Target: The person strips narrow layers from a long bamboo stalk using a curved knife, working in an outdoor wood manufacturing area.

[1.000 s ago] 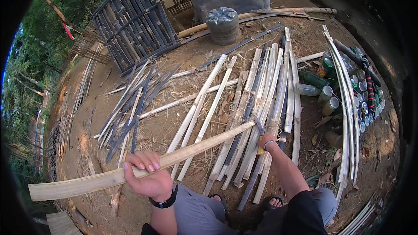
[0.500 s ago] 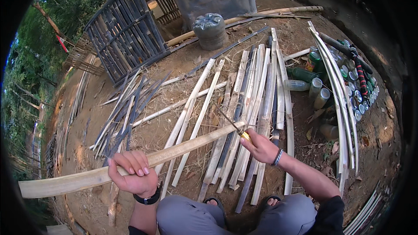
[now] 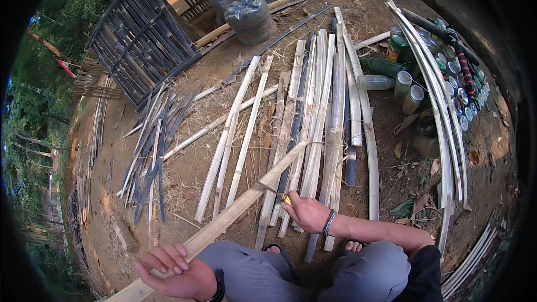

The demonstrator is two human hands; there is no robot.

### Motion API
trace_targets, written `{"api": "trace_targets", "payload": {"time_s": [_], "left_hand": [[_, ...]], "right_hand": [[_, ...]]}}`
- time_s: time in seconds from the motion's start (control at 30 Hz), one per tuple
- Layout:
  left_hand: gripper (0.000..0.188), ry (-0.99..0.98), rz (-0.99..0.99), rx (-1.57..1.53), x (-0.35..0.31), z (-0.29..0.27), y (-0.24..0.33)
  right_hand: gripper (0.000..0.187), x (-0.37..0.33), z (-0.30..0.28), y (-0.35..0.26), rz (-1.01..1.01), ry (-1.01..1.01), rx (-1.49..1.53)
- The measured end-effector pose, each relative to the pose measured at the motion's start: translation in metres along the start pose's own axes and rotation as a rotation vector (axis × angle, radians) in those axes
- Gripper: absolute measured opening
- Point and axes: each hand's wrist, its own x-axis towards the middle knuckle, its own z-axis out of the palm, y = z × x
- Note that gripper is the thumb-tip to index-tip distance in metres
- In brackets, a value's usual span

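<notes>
A long pale bamboo strip (image 3: 226,218) slants from the lower left up to the middle, its far end above the strips on the ground. My left hand (image 3: 176,274), with a dark band at its wrist, is closed around the lower part of the strip. In my right hand (image 3: 307,211) is a knife (image 3: 272,189) with a yellowish handle, mostly covered by my fingers. Its thin dark blade lies against the strip, some way below the far end. A beaded bracelet circles my right wrist.
Many split bamboo strips (image 3: 315,123) lie in front of my feet. Dark and pale slats (image 3: 148,156) are heaped to the left. Glass jars and bottles (image 3: 414,98) stand and lie at right, beside more long strips (image 3: 439,106). A slatted panel (image 3: 142,42) leans at the back left.
My left hand has moved down and toward me with the strip, which now slants more steeply. My right hand and the knife have come down and left, with the blade farther from the strip's end.
</notes>
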Motion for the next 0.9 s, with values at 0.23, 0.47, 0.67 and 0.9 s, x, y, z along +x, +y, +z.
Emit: {"api": "trace_targets", "payload": {"time_s": [0.23, 0.47, 0.67, 0.9], "left_hand": [[0.038, -0.051, 0.121, 0.015, -0.001, 0.010, -0.003], [0.047, -0.103, 0.012, -0.022, 0.023, -0.026, 0.052], [0.046, 0.026, 0.028, -0.029, 0.032, -0.053, 0.037], [0.053, -0.104, -0.066, -0.069, 0.053, -0.082, 0.035]], "right_hand": [[0.033, 0.017, -0.030, 0.022, 0.012, -0.019, -0.074], [0.033, 0.015, -0.031, -0.057, -0.166, -0.454, -0.074], [0.033, 0.003, 0.015, -0.069, 0.020, -0.221, -0.026], [0.032, -0.006, 0.067, -0.076, 0.090, 0.009, -0.294]]}}
